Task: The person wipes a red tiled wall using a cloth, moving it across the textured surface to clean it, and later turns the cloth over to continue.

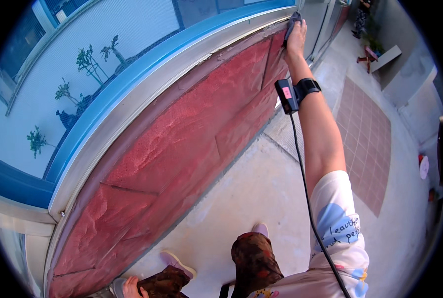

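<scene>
My right hand [296,39] reaches far forward, arm nearly straight. It presses a dark grey cloth [293,23] onto the far end of the silver window frame [201,52], just above the red stone-patterned wall [181,134]. A black strap with a small box [287,96] is on the right wrist, and a black cable runs from it along the arm. At the lower edge, my left hand [132,288] shows only partly, its fingers bent beside a grey item [117,287] low by the wall. What that item is stays unclear.
Behind the blue-framed window screen [107,35] stand several potted plants [90,64]. Concrete floor [241,193] runs along the wall, with a reddish tiled patch [363,144] to the right. Farther off are a person [362,20] and a leaning white board [386,58].
</scene>
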A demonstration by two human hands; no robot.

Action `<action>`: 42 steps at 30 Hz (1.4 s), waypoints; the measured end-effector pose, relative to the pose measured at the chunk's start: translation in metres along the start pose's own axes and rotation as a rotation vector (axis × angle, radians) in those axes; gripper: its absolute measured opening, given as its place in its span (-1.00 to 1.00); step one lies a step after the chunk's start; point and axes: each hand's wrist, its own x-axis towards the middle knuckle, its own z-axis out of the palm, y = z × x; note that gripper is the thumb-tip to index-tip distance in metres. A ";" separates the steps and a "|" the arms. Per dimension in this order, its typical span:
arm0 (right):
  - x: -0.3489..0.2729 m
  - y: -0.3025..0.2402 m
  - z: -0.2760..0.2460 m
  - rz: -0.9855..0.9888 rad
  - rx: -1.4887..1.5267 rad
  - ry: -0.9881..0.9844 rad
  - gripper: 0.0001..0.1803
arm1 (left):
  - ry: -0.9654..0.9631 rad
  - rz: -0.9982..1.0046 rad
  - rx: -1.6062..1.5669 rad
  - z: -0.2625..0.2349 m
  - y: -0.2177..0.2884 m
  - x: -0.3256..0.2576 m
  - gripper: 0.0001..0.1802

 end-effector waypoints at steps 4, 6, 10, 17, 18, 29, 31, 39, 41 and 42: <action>0.008 0.012 -0.021 0.289 0.147 -0.065 -0.37 | -0.050 -0.024 0.036 0.003 0.003 0.008 -0.63; 0.020 0.052 -0.029 0.150 0.042 0.043 -0.41 | -0.062 -0.098 0.020 0.016 -0.003 0.008 -0.57; -0.107 0.095 0.002 -0.061 -0.026 0.169 -0.32 | -0.052 -0.073 0.017 0.014 -0.005 0.011 -0.58; -0.165 0.038 -0.002 -0.167 -0.218 0.031 -0.33 | -0.096 -0.033 0.037 0.020 -0.005 0.014 -0.58; -0.143 0.038 -0.001 -0.379 -0.260 0.053 -0.33 | -0.107 -0.041 0.038 0.020 -0.004 0.014 -0.59; -0.180 0.123 -0.016 0.112 -0.283 0.021 -0.36 | -0.137 -0.093 0.067 0.017 0.003 0.005 -0.62; -0.239 0.104 -0.010 0.093 -0.272 -0.035 -0.36 | -0.125 -0.059 0.062 0.019 0.002 0.006 -0.62; -0.313 0.067 -0.014 0.028 -0.265 -0.201 -0.33 | -0.145 -0.035 0.046 0.022 0.012 0.013 -0.62; -0.257 0.078 -0.017 0.033 -0.266 -0.116 -0.35 | -0.138 -0.043 0.037 0.024 0.013 0.017 -0.62; -0.228 0.084 -0.020 0.051 -0.253 -0.061 -0.35 | -0.130 -0.008 0.071 0.021 0.013 0.018 -0.62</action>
